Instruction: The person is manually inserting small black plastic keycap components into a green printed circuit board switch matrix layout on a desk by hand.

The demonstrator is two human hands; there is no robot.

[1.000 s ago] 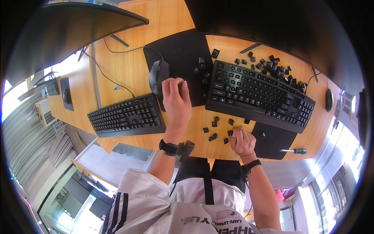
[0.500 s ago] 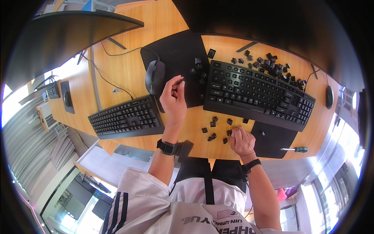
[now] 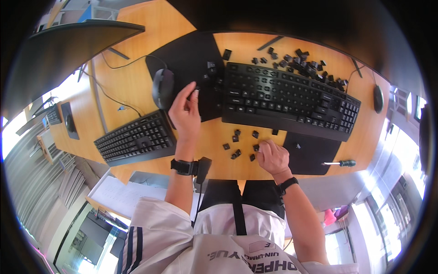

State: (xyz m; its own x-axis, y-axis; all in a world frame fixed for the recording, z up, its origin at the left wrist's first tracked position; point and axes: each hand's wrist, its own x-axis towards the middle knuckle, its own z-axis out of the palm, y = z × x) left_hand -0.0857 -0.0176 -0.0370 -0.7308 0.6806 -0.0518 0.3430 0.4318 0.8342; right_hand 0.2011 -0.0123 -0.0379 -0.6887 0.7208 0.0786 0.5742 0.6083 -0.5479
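My left hand (image 3: 186,114) is raised over the black mouse pad (image 3: 182,50), just right of the black mouse (image 3: 163,86). Its thumb and forefinger are pinched; whatever is between them is too small to make out. My right hand (image 3: 273,157) rests on the wooden desk with its fingers curled beside a loose black keycap (image 3: 256,148); what its fingertips hold is hidden. Several more keycaps (image 3: 236,154) lie between my hands. Beyond them sits a large black keyboard (image 3: 283,98), with many of its keycaps off in the upper left and middle rows.
A heap of keycaps (image 3: 305,64) lies behind the keyboard, and several others (image 3: 211,68) sit on the mouse pad. A smaller keyboard (image 3: 137,141) is at left. A screwdriver (image 3: 340,163) lies at right by a dark pad (image 3: 310,155). Monitors (image 3: 292,18) stand behind.
The whole view has shifted, so the desk sits further left and higher. My left forefinger is straighter than before. The right hand stays by the same keycaps.
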